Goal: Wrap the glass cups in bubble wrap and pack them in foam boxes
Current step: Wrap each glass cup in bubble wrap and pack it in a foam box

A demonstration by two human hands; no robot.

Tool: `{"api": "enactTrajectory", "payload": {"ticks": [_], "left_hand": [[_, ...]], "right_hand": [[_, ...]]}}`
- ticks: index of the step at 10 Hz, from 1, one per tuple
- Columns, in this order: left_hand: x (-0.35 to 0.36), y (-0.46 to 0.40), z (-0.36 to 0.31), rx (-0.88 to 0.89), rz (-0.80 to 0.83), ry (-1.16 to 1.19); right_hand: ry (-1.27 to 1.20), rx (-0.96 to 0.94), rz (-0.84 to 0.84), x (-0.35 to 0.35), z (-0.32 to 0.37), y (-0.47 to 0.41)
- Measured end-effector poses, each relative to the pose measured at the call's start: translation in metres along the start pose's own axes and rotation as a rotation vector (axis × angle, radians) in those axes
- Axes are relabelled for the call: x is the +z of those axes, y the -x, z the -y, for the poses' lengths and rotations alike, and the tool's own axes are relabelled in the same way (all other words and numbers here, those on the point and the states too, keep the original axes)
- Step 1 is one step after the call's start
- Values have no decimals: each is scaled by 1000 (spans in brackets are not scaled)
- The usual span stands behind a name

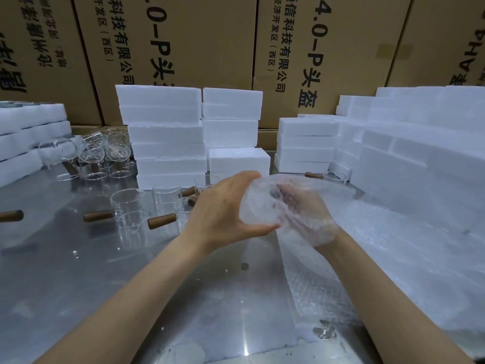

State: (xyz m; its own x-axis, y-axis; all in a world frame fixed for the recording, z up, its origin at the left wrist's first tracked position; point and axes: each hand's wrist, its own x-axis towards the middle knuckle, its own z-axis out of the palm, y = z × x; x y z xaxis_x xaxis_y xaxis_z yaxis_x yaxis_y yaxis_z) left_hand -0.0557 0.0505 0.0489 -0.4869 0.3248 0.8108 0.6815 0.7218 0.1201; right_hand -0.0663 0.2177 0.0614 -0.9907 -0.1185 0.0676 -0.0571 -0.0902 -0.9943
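Above the steel table [78, 271], my left hand [223, 208] grips a glass cup wrapped in bubble wrap [258, 203], fingers over its top and thumb under it. My right hand [304, 214] lies under the bubble wrap sheet and holds the bundle from the right; the film blurs its fingers. Bare glass cups with wooden handles [128, 211] stand just left of my hands, and more stand at the back left [91, 153]. Stacks of white foam boxes [168, 143] rise behind.
A pile of bubble wrap sheets [393, 258] covers the table's right side. More foam boxes are stacked at the right [420, 153] and far left [23, 137]. Large cardboard cartons [183, 43] wall off the back.
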Motion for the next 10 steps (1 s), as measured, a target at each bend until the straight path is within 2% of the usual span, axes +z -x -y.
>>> {"api": "enactTrajectory", "payload": {"ticks": [1, 2, 3, 4, 5, 6, 7, 8, 9, 10], "left_hand": [[3, -1, 1, -300, -21, 150], [4, -4, 12, -556, -76, 296], [2, -8, 23, -769, -168, 485], [-6, -15, 23, -820, -193, 649], [-10, -19, 17, -810, -156, 727], [-4, -20, 14, -767, -104, 769], [-3, -17, 10, -699, 18, 845], [0, -11, 11, -662, 168, 868], [4, -6, 10, -677, 303, 725], [8, -3, 9, -562, 377, 716]], "right_hand": [[-38, -3, 21, 3, 7, -5], [60, -70, 18, -5, 5, -5], [112, -364, -198, -7, 7, -1], [56, -525, -445, -12, 8, -2], [14, -425, -389, -16, 5, -7], [131, -309, -154, -10, -3, -9], [132, -288, -83, -6, -9, -12], [65, -318, -121, -13, -8, -14], [25, -332, -133, -18, -6, -13], [46, -355, -159, -17, -6, -12]]}}
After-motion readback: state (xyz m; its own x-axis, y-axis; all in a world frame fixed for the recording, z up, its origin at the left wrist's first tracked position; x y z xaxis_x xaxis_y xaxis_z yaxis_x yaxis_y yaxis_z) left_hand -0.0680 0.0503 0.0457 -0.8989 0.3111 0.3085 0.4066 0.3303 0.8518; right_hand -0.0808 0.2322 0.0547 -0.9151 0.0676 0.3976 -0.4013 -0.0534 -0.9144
